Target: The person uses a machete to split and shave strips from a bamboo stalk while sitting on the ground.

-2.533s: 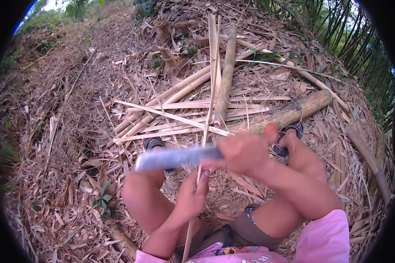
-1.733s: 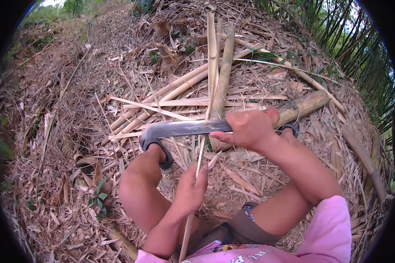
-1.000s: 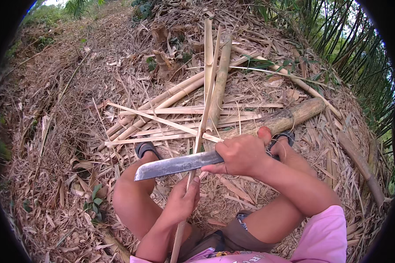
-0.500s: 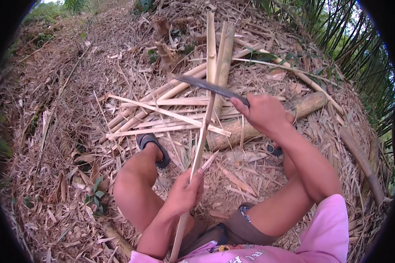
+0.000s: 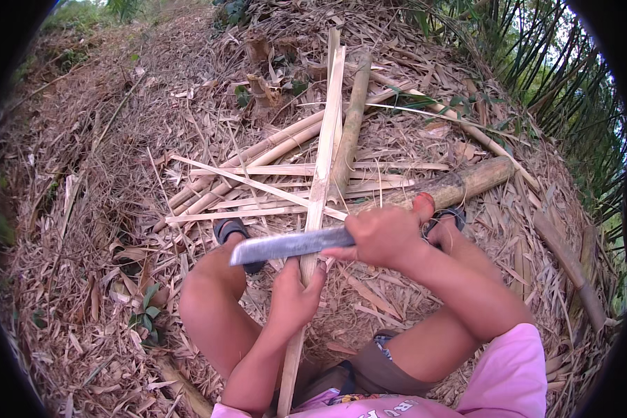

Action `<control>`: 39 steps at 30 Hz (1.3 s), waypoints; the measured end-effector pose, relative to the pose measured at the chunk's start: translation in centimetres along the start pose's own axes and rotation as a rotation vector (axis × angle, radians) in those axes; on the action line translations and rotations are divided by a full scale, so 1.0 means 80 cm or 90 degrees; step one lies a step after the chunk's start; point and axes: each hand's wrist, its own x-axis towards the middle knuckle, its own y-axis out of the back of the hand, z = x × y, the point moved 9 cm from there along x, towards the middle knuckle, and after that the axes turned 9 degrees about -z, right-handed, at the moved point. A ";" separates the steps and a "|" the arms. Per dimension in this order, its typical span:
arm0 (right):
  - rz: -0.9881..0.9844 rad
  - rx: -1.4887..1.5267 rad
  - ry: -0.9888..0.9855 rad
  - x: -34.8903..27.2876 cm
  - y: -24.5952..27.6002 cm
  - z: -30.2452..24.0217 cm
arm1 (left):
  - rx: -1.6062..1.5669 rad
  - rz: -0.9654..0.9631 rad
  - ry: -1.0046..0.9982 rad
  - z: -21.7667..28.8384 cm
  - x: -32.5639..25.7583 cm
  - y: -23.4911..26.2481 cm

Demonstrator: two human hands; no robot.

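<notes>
My left hand [image 5: 295, 296] is closed round a long split bamboo strip [image 5: 322, 174], which runs from my lap away from me over the ground. In my right hand [image 5: 386, 237] is a machete [image 5: 279, 246] with a broad grey blade and a reddish handle end. The blade lies across the strip just beyond my left thumb, its tip pointing left. Whether the edge bites into the bamboo I cannot tell. Under the far part of the strip, a bamboo pole [image 5: 355, 118] leans over a thick bamboo log [image 5: 453, 188].
Several split bamboo strips [image 5: 258, 212] lie crossed beyond my feet, over slender poles [image 5: 285, 143]. A cut stump [image 5: 263, 90] stands farther off. Dry leaves and shavings [image 5: 104, 279] cover the ground. A bamboo thicket [image 5: 571, 90] rises at the far right.
The machete has come toward me along the strip, from its far part to just beyond my left hand. The strip's far end has dropped nearer, and its pale cut face now shows.
</notes>
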 end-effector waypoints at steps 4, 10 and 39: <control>-0.007 0.032 -0.117 -0.004 -0.023 0.043 | 0.039 -0.031 0.064 0.001 0.006 -0.006; -0.039 0.055 -0.112 0.004 -0.027 0.044 | 0.105 -0.020 0.010 0.011 0.001 -0.003; 0.047 -0.031 -0.119 -0.005 -0.015 0.054 | 0.100 -0.022 0.027 0.009 -0.005 -0.012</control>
